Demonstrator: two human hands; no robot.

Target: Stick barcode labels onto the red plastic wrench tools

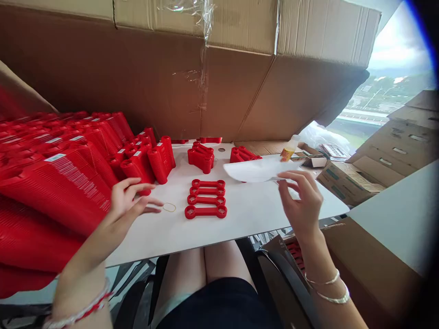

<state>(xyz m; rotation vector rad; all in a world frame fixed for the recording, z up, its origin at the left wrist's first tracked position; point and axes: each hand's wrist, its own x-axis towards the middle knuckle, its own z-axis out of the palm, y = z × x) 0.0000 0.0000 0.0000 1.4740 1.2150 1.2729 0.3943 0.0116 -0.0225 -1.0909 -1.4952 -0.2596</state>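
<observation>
left hand (pixel 128 205): open, fingers spreading, hovering just beside rubber band (pixel 168 207) | right hand (pixel 302 201): apparently pinching white sheet (pixel 260 168) | table: 4 red moulded frames (pixel 206 199) lying flat, stacking neatly

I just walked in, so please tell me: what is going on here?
A seated person works at a white table. The right hand holds a thin white sheet. The left hand, empty, is beside a rubber band and a pile of ribbed red parts. Four flat red frames lie in a row.
</observation>
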